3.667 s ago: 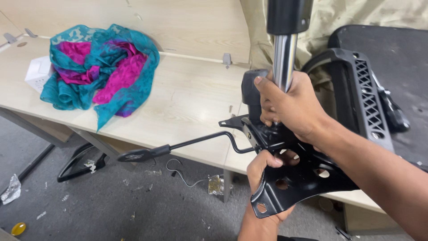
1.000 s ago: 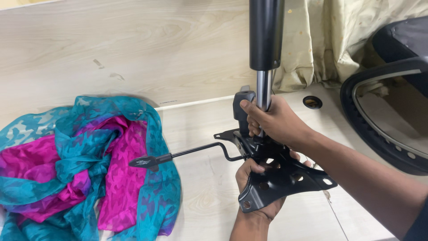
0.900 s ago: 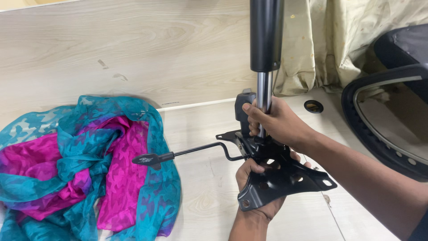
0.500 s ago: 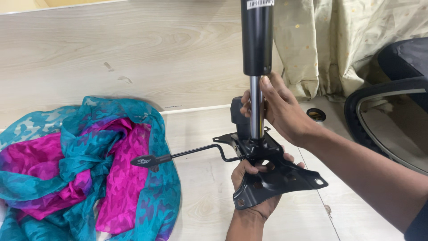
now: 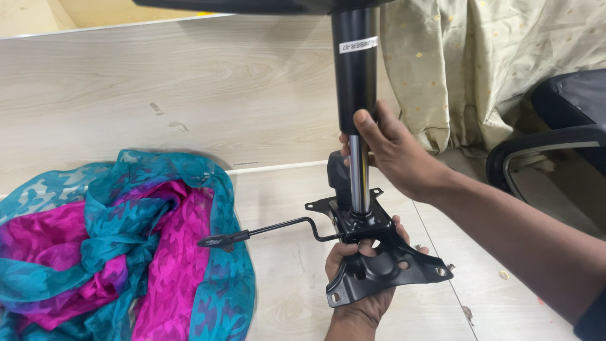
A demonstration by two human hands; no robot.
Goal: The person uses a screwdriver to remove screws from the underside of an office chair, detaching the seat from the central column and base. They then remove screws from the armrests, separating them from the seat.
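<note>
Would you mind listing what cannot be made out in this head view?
- Top of the black cylinder: cut off by the upper edge.
- Left hand palm: hidden under the black metal plate.
- Chair part: cut off by the right edge.
- Label on the cylinder: too small to tell.
- Right hand fingertips: hidden behind the chrome rod.

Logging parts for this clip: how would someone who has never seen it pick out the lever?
Start at the teal and magenta cloth on the pale wooden desk. Over its right edge hangs the flat black tip of a thin, cranked black lever, running right into the black metal plate held in the left hand. It is the only slim rod lying sideways.
</note>
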